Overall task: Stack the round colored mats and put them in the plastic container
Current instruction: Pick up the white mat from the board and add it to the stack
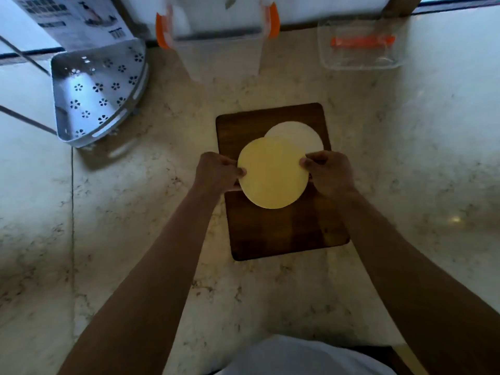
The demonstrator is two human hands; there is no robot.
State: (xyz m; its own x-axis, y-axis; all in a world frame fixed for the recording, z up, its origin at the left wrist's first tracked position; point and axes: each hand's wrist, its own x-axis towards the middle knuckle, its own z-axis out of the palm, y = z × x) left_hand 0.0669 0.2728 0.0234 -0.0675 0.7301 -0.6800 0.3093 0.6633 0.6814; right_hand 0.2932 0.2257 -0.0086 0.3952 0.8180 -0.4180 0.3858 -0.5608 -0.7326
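Two hands hold one round yellow mat (273,173) by its opposite edges above a dark wooden board (286,226); the left hand (217,170) pinches the rim at the mat's 9 o'clock, the right hand (328,171) pinches it at 3 o'clock; the fingers (307,163) of each hand are closed narrow on the mat's edge, thumbs on top. A paler, whitish round mat (300,135) lies on the board at the yellow mat's 1 o'clock, its near part covered by the yellow one; whether the two mats touch cannot be told. The board rests on a pale marbled desk (135,212), near the middle of the view.

At 12 o'clock from the board, well apart from it, stands a clear plastic container (221,55) with orange clips (162,31) on its sides, blurred in this view; at 1 o'clock lies a flat clear lid (362,44) with an orange strip across it. At 10 o'clock sits a perforated metal corner rack (100,90) with flower-shaped holes, and a printed cardboard box (73,17) stands just behind it. Both forearms are bare; a patch of white clothing (305,355) shows at 6 o'clock.
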